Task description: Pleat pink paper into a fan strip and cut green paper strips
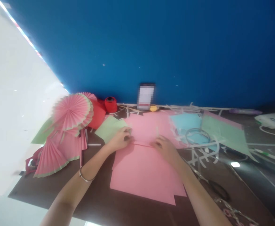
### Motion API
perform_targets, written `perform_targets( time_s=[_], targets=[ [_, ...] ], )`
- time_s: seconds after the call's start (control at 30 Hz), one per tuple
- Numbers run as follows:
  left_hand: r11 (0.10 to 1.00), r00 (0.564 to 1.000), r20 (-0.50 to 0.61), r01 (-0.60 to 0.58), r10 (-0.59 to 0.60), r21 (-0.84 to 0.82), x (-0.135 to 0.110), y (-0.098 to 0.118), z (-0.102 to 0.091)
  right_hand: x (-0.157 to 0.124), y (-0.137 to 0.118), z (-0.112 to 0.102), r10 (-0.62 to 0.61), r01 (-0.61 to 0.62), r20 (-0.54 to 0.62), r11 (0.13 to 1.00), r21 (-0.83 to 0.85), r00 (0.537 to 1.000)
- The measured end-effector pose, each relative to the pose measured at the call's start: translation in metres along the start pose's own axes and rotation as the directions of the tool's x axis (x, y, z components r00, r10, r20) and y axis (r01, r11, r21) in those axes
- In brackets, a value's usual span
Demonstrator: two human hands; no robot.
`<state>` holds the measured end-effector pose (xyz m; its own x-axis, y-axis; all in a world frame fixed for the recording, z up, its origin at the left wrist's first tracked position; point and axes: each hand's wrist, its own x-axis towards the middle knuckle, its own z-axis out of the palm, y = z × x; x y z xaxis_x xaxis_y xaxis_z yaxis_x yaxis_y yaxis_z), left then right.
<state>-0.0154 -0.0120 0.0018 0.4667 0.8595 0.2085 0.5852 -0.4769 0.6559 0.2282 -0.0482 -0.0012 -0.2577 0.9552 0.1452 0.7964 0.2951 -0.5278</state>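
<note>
Two hands (121, 139) (163, 147) pinch pink paper (142, 175).

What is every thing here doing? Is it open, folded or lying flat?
pink paper: lying flat, creased across between the hands.
left hand: fingers pinch the crease.
right hand: fingers pinch the crease.
round fan: pleated, spread open.
red roll: resting with its hole up.
clear tape ring: flat on the blue paper.
scissors: lying down; too blurred to tell open or shut.
</note>
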Motion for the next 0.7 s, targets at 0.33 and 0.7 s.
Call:
perform_targets(
  time_s=[0.33,0.7],
  targets=[
    [0.999,0.997,0.066,0.045,-0.045,0.001,0.001,-0.003,-0.005,0.003,0.0,-0.001,0.03,-0.03,0.007,0.999,0.012,1.0],
    [0.999,0.991,0.133,-0.017,0.012,0.035,0.002,-0.004,-0.01,0.002,0.005,0.001,-0.008,0.008,0.023,1.0,0.013,1.0]
  ],
)
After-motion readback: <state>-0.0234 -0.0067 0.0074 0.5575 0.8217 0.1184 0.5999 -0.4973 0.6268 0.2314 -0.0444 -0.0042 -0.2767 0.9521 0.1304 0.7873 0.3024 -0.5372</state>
